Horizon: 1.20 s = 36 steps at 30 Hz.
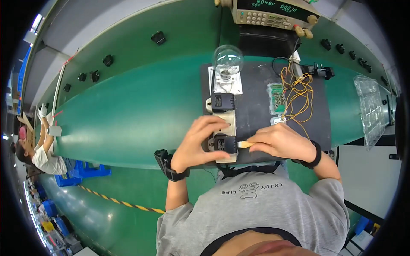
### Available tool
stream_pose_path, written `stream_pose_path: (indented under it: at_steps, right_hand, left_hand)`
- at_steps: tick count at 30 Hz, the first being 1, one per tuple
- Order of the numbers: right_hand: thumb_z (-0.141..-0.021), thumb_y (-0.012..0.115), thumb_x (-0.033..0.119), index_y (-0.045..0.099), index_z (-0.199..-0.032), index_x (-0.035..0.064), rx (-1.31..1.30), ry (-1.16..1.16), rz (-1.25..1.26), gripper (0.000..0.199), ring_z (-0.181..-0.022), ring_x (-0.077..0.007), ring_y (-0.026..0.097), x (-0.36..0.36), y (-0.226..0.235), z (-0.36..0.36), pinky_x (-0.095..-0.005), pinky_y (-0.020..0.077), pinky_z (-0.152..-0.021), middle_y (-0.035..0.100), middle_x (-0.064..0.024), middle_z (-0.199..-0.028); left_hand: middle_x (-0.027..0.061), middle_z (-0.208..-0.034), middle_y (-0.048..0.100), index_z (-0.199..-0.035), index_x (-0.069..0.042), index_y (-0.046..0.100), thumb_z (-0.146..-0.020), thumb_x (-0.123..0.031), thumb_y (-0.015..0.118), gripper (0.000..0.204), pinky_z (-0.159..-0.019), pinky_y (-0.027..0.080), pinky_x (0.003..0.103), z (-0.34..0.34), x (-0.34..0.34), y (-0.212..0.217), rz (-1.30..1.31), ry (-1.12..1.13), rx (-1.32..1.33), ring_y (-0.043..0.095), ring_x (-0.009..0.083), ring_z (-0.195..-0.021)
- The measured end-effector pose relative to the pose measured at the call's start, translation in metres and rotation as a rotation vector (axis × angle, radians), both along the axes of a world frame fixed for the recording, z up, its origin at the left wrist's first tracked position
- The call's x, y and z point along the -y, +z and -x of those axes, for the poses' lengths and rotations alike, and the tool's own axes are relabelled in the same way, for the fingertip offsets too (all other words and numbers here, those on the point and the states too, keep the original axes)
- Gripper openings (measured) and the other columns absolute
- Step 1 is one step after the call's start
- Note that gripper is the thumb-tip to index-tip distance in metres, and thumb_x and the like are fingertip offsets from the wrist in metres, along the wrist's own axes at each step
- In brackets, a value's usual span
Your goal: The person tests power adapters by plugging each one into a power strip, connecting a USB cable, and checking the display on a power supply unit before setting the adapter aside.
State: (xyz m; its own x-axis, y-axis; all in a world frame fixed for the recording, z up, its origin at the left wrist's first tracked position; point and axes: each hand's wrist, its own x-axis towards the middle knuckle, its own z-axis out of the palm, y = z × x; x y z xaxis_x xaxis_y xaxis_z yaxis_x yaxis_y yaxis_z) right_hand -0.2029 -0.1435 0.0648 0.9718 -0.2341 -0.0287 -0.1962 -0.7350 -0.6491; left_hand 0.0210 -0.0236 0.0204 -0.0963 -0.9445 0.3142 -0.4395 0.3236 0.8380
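Observation:
Two black power adapters sit in a white power strip [230,119] on a dark mat; the far adapter [223,102] is apart from my hands. My left hand [200,143] is spread around the near adapter [225,144], fingers over the strip beyond it and thumb along its near edge. Between the thumb and fingers of my right hand [277,141] is a yellow plug [245,144] with a pale tip, at the adapter's right side. Whether the tip is inside the adapter's socket, I cannot tell.
A clear glass bulb [228,59] stands on a white base behind the strip. Right of it lie a green circuit board [277,98] and tangled yellow wires [303,96]. A bench power supply [273,15] is at the back, a clear plastic tray [368,113] far right. A co-worker [42,158] is far left.

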Motion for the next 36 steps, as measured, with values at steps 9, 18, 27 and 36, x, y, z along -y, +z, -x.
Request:
stream_pose_path:
  at_steps: [9, 18, 27, 36]
  right_hand:
    - [-0.078, 0.064, 0.009, 0.066, -0.087, 0.0009, 0.31, -0.419, 0.278, 0.013, -0.059, -0.026, 0.056, 0.029, -0.022, -0.017, -0.0327, 0.0436, -0.052, 0.058, -0.0097, -0.071]
    - [-0.077, 0.064, 0.008, 0.065, -0.084, 0.0003, 0.329, -0.348, 0.339, 0.011, -0.06, -0.0262, 0.057, 0.027, -0.026, -0.024, -0.0337, 0.0439, -0.052, 0.057, -0.0099, -0.069]
    - [-0.075, 0.063, 0.01, 0.062, -0.098, 0.0038, 0.294, -0.412, 0.484, 0.024, -0.084, -0.0259, 0.058, 0.052, -0.018, -0.005, -0.034, 0.0437, -0.074, 0.062, -0.0083, -0.085]
    - [-0.064, 0.07, 0.002, 0.053, -0.118, 0.0089, -0.144, -0.943, 0.611, 0.057, -0.109, -0.0264, 0.05, 0.182, -0.051, 0.143, -0.0376, 0.0439, -0.087, 0.054, -0.0095, -0.118]
  left_hand:
    - [0.0101, -0.097, 0.063, -0.096, -0.002, 0.062, -0.057, -0.029, 0.082, 0.052, -0.084, 0.042, 0.036, 0.002, -0.01, 0.005, 0.082, 0.037, 0.057, 0.058, 0.0255, -0.096]
    - [0.0066, -0.108, 0.046, -0.108, 0.002, 0.057, -0.071, -0.019, 0.076, 0.046, -0.076, 0.043, 0.027, -0.052, 0.039, -0.008, 0.156, 0.761, -0.312, 0.051, 0.0169, -0.09]
    - [-0.0038, -0.069, 0.053, -0.123, 0.002, 0.048, -0.078, -0.016, 0.07, 0.054, -0.062, 0.035, 0.02, -0.1, 0.142, -0.072, 0.063, 0.931, -0.294, 0.045, 0.0047, -0.063]
    - [0.0097, -0.115, 0.055, -0.135, -0.007, 0.034, -0.08, -0.023, 0.067, 0.066, -0.085, 0.036, 0.031, -0.093, 0.162, -0.077, 0.142, 0.919, 0.114, 0.049, 0.0193, -0.107]
